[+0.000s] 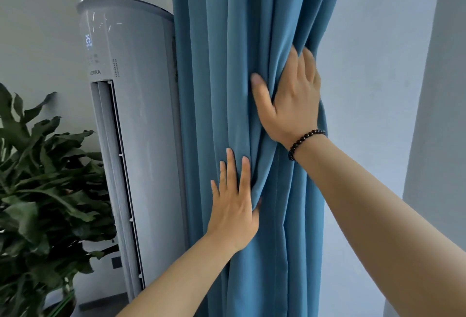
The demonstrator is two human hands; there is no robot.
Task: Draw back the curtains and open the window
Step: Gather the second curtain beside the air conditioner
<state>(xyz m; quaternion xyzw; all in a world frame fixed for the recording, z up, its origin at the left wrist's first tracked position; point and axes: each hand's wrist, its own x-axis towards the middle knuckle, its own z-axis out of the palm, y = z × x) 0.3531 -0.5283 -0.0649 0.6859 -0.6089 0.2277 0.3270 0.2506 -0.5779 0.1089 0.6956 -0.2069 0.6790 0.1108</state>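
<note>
Curtain [222, 64] bunched between both hands' grips, right hand [290, 99] seemingly pinching folds.

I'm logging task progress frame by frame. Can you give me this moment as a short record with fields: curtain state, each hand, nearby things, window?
curtain: blue curtain bunched into folds beside the air conditioner
left hand: left hand flat on the folds, fingers spread
right hand: right hand higher up, gripping the gathered edge; beaded bracelet on wrist
nearby: standing air conditioner, leafy plant
window: cannot tell; pale surface right of curtain
</note>
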